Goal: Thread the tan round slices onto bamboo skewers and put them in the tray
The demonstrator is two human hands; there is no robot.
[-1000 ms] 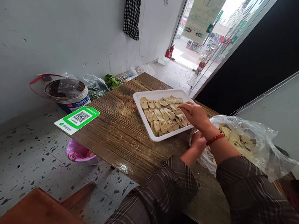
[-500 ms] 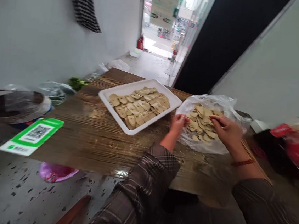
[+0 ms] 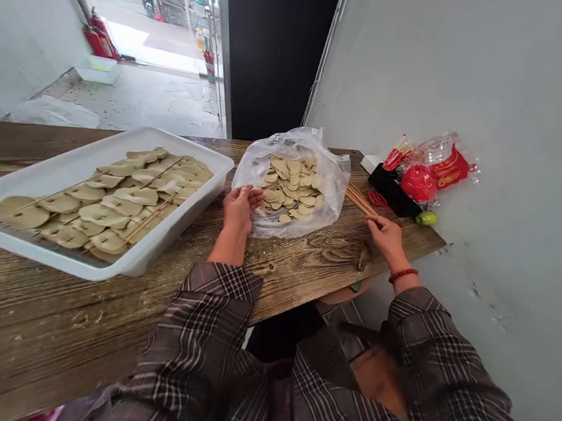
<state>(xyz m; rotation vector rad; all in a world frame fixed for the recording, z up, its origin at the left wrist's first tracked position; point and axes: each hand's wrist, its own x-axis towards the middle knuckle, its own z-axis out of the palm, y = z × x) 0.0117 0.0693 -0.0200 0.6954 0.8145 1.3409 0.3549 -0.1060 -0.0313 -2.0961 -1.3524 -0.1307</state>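
Flat, pale tan slices (image 3: 294, 185) lie loose in a clear plastic bag (image 3: 332, 176) spread open on the wooden table. My left hand (image 3: 241, 208) is at the bag's near left edge, fingers partly curled; whatever it may hold is too small to make out. At the table's right side, my right hand (image 3: 383, 235) has its fingertips pinched at the near ends of a bundle of thin wooden skewers (image 3: 360, 199). Rows of skewered slices (image 3: 121, 204) fill a white tray (image 3: 157, 241) on the left.
Beyond the skewers stands a black box (image 3: 393, 192) with red packages (image 3: 419, 183), beside a small green fruit (image 3: 426, 218). A pale wall borders the right side. Past the table's far edge are a glass doorway and red fire extinguishers (image 3: 98, 40).
The view has turned right and come closer. My right hand has moved from above the slices in the bag to the skewers; my left hand remains by the bag's left edge.
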